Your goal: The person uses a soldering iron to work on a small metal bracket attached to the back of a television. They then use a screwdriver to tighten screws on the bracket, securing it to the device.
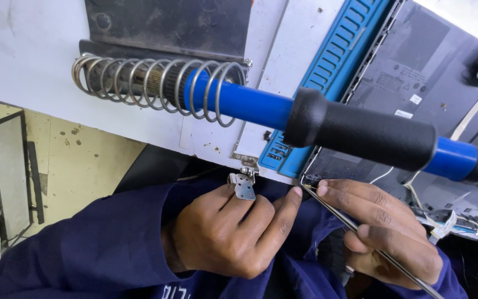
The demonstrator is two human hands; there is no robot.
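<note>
Inside coil stand (139, 77), soldering iron (355, 133), left hand (228, 232) pinching metal hinge (244, 185)

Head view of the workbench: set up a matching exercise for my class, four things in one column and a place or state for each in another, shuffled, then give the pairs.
Things:
1. soldering iron
2. metal hinge
3. thin metal tool
4. blue plastic frame

Places or states:
A. held in the right hand
B. pinched by the left hand
C. resting in the coil stand
D. lying on the white table

Pairs: 1-C, 2-B, 3-A, 4-D
</note>
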